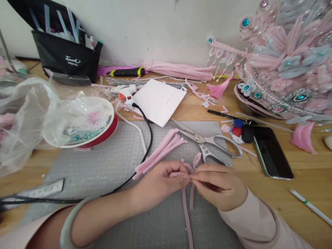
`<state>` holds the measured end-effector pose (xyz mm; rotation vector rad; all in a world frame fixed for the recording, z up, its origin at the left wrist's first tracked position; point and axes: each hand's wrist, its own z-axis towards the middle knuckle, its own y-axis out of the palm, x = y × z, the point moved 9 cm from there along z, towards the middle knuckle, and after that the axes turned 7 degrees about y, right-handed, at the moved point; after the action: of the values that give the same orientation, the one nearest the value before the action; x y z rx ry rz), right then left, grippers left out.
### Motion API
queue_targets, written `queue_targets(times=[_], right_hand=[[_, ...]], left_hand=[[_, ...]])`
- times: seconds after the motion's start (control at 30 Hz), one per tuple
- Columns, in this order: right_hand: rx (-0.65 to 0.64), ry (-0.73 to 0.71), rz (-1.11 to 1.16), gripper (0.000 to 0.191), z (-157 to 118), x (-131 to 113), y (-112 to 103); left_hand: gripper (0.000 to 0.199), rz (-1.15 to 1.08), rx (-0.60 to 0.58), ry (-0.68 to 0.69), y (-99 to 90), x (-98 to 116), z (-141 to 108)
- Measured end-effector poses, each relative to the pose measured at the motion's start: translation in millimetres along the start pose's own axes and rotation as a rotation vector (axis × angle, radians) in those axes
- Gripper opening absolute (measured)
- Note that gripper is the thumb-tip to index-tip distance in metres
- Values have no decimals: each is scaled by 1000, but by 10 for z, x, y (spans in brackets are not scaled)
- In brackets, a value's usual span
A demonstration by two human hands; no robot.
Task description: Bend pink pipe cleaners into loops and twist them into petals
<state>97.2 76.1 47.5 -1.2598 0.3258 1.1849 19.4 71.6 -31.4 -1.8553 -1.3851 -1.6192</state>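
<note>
At the frame's lower centre, the left hand [166,180] and right hand [220,185] are both clamped on pink fuzzy strips [186,211], which could slip apart if either fingertip pinch loosens.

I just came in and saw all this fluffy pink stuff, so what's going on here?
A person's left hand and right hand meet over a gray mat, pinching fuzzy pink strips at their fingertips. Some ends hang down below the hands. Just beyond lie a pink bunch and scissors, both out of the hands. A big pink decoration stands at the back right.
</note>
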Motion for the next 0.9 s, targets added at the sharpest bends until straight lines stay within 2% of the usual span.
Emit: queue_targets(times=[0.17,0.3,0.4,0.5,0.57,0.67,0.9], right_hand=[[3,16,-2,16,26,-1,-33],[7,116,13,15,22,121,-25],[31,339,217,8,-48,371,54],[0,613,574,21,-189,599,286],[3,716,740,27,-252,633,389],[20,837,857,28,-305,627,442],[85,923,997,24,-325,610,436]], left_hand=[[16,99,58,29,-36,71,0],[17,115,134,82,-101,120,-8],[17,85,208,130,-163,124,-30],[16,15,276,178,-182,130,-65],[15,-75,270,187,-131,129,-78],[14,-213,229,174,-23,136,-87],[3,-340,174,132,85,102,-107]])
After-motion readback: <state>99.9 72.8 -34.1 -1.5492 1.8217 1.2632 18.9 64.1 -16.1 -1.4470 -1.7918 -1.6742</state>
